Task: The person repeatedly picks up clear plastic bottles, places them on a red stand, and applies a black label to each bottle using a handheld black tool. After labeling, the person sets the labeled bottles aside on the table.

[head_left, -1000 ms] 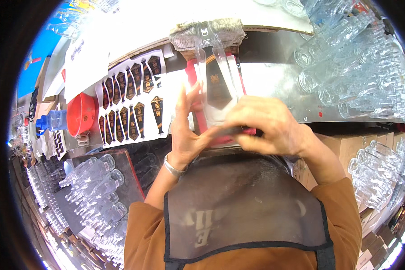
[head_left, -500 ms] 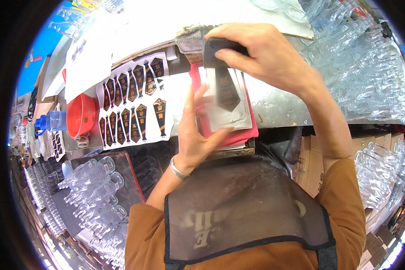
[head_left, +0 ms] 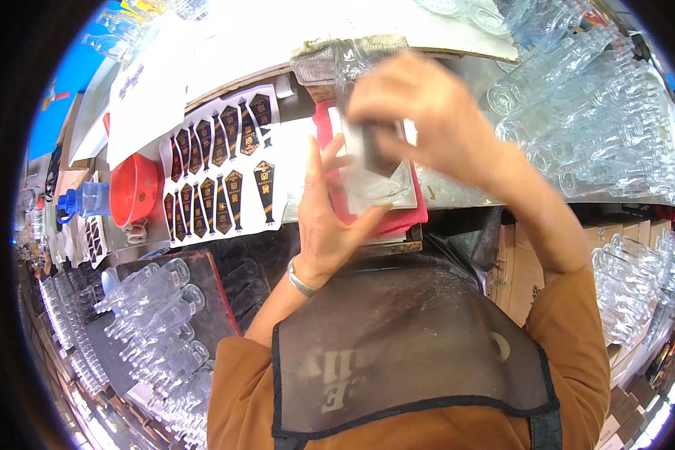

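A clear glass bottle (head_left: 356, 184) lies flat on a pink cloth (head_left: 405, 219), its neck pointing away from me and its base nearest. Its front bears a dark label with a pointed end (head_left: 386, 166). My right hand (head_left: 420, 112), smeared by motion, is closed above the label; the dark pad seen in it earlier is now mostly hidden beneath the fingers. My left hand (head_left: 324, 225) is spread beside the bottle, its fingers along the left side and its thumb at the base.
Left of the bottle is a white sheet of dark labels (head_left: 221, 161). Beyond it sit a red bowl (head_left: 136, 191) and a blue-capped bottle (head_left: 90, 201). Many glass bottles are stacked at right (head_left: 600, 112) and lower left (head_left: 157, 307). A folded grey cloth (head_left: 315, 66) supports the bottle's neck.
My right hand has moved down the bottle toward its base, uncovering the neck and covering most of the label. My left hand has stayed nearly still.
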`<state>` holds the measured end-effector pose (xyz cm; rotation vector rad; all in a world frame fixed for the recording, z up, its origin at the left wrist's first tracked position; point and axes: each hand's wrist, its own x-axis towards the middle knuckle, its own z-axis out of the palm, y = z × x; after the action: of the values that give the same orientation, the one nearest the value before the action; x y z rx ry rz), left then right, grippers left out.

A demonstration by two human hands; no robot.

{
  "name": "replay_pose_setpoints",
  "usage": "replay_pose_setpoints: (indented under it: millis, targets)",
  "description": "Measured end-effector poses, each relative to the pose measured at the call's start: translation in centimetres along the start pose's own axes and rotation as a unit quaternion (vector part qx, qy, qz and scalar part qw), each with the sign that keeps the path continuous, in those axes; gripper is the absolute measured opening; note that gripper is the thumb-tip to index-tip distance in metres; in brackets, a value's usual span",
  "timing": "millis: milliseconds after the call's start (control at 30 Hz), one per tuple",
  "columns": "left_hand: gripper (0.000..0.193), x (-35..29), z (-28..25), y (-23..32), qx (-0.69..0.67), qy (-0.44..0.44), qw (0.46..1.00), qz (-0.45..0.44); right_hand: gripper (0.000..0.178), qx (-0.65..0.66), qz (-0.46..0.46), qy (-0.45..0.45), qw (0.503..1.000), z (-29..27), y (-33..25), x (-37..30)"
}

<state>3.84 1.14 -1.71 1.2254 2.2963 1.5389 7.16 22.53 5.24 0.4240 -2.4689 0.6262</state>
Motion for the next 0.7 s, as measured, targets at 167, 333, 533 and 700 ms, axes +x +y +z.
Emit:
replay_pose_setpoints:
  millis: [167, 333, 533, 700]
  targets:
    - [0.116, -0.4, -0.2, -0.5, -0.021, 0.007, 1.000, -0.009, 0.024, 0.191, 0.026, -0.115, 0.974, -0.1, -3.4, -2.2]
    - [0.123, 0.4, -0.1, 0.5, 0.044, -0.010, 0.999, 0.024, 0.018, 0.079, 0.166, 0.063, 0.981, -1.2, 3.2, 0.9]
    - [0.110, 0.4, 0.9, 0.5, 0.077, 0.005, 0.997, 0.023, 0.034, 0.243, 0.103, -0.068, 0.962, -1.2, -5.4, -6.8]
    - [0.108, 1.3, 0.4, 2.4, -0.230, -0.009, 0.970, -0.077, 0.042, 0.495, 0.506, 0.017, 0.707, 0.1, -2.4, -8.4]
